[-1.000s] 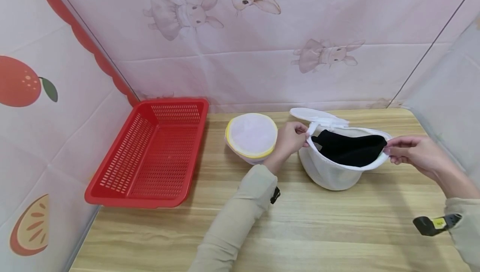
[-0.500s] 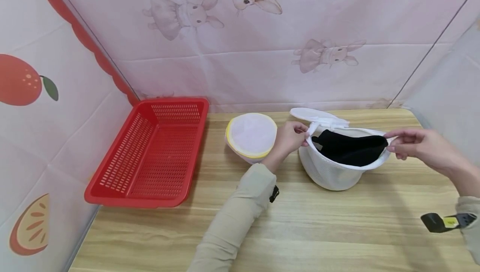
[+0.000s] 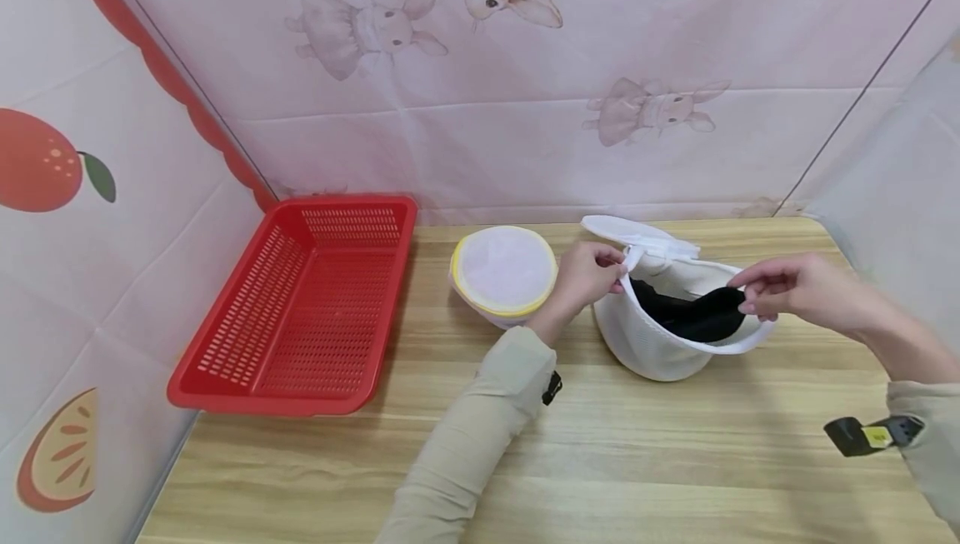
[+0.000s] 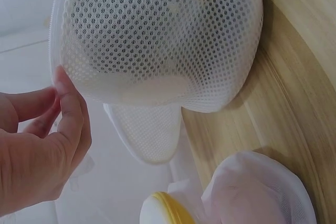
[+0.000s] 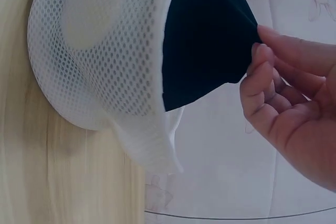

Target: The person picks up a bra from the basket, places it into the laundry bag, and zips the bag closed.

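Observation:
A white mesh laundry bag (image 3: 648, 348) stands on the table with its round lid (image 3: 622, 230) flipped back. My left hand (image 3: 588, 279) pinches the left side of its rim; the left wrist view shows thumb and fingertips meeting at the edge of the mesh (image 4: 152, 30). A piece of black cloth (image 3: 701, 321) lies partly inside the bag's mouth. My right hand (image 3: 802, 294) pinches one corner of it, and in the right wrist view the black cloth (image 5: 207, 40) is stretched up past the rim. Its lower part is hidden in the bag.
To the left of the bag sits a smaller mesh bag (image 3: 506, 269) with yellow trim and its lid on. A red plastic basket (image 3: 386, 336) stands farther left on the wooden table (image 3: 600, 461). Printed fabric walls rise behind and at the sides.
My right hand has moved left, from the bag's right rim to over its mouth, drawing the black cloth's corner with it. The rim's right side has dropped slightly. My left hand has barely moved.

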